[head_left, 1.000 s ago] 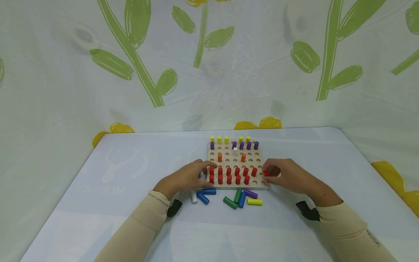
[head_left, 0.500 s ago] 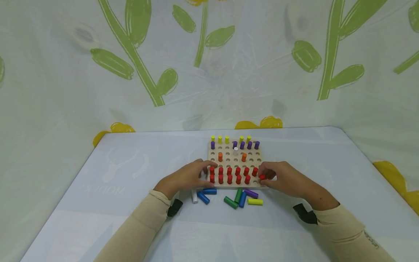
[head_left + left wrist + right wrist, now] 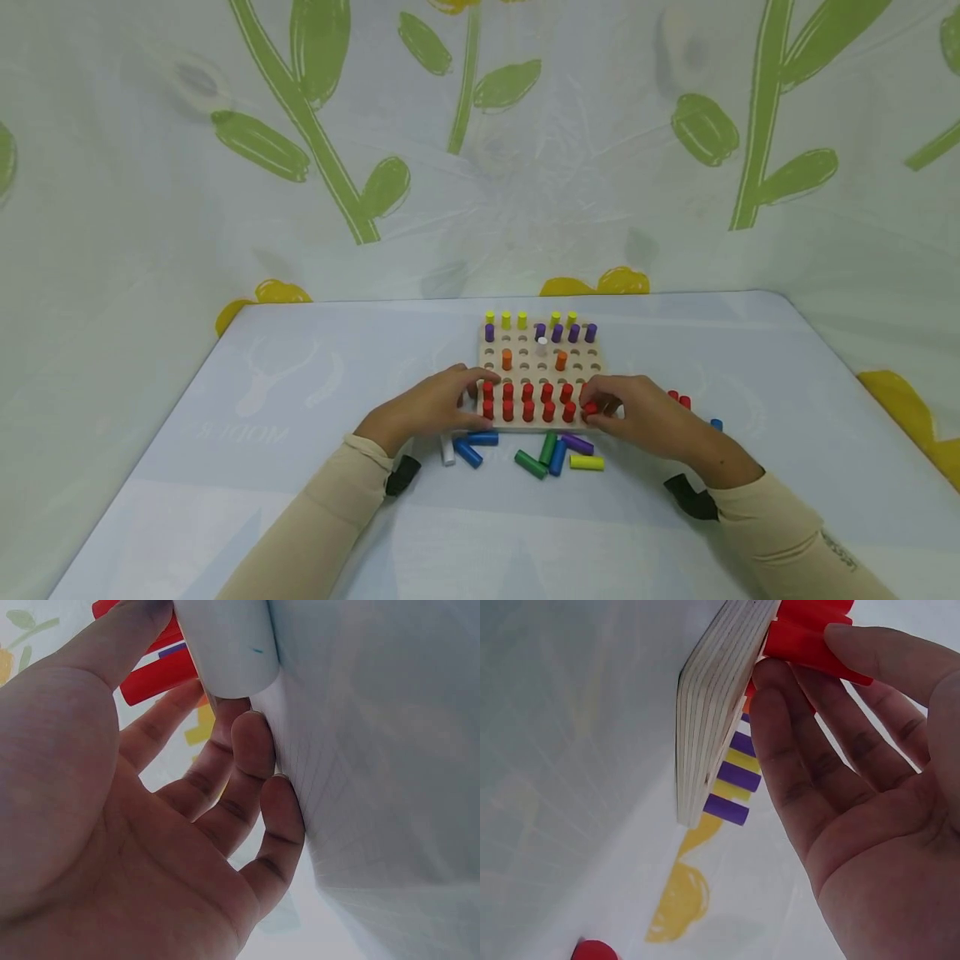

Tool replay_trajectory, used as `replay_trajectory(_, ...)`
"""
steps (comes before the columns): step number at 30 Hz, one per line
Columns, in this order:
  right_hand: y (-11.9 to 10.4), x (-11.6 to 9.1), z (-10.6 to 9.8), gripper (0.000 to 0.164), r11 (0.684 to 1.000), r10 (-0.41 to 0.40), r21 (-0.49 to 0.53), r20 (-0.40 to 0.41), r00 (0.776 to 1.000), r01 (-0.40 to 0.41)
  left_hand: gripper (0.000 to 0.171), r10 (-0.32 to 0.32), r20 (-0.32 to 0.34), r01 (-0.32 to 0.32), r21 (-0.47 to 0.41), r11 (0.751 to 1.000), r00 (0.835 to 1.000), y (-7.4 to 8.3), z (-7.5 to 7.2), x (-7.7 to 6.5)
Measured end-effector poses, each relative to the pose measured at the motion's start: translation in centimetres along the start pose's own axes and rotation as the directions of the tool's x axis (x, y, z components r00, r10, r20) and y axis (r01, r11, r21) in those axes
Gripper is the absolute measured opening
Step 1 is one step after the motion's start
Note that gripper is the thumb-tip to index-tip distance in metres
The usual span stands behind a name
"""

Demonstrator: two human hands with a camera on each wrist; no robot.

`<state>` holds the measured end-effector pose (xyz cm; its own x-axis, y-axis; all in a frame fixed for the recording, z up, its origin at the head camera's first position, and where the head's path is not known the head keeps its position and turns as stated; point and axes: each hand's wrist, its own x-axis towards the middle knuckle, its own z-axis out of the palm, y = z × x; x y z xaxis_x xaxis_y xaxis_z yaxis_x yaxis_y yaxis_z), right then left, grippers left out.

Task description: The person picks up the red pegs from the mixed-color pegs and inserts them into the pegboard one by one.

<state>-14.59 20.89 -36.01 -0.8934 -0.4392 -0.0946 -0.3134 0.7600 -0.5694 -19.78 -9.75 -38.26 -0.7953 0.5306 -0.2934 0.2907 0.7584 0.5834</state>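
Observation:
A wooden pegboard point(image 3: 525, 430) bears red pegs in its two nearest rows, with orange, clear-white, purple and yellow pegs farther back. At its left edge my left hand point(image 3: 427, 404) holds the board, thumb by the near corner and index finger over the side. The left wrist view has its bent fingertips at the edge, beside a loose white peg point(image 3: 229, 652). My right hand point(image 3: 645, 412) pinches a red peg point(image 3: 802, 649) between thumb and fingers, at the right end of the nearest row. In the right wrist view that peg stands at the board's face, its lower end right at the surface.
In front of the board lie loose pegs: blue point(image 3: 468, 453), green point(image 3: 531, 464), purple point(image 3: 577, 444) and yellow point(image 3: 587, 462). Beyond my right wrist are red pegs point(image 3: 678, 399) and a blue peg point(image 3: 717, 424). A flowered cloth wall point(image 3: 525, 208) rises behind the table.
My right hand has moved left with the red peg, from the board's right edge to beside the last red peg of the front row. My left hand keeps its place.

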Motion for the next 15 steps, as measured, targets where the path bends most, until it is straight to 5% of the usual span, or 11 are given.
replay_trajectory(15,0.19,-0.01,0.18,0.022,0.999,-0.014,-0.033,-0.031,0.999,0.013,0.069,-0.015,0.004,0.015,-0.002,1.000,1.000,0.14,-0.04,-0.01)
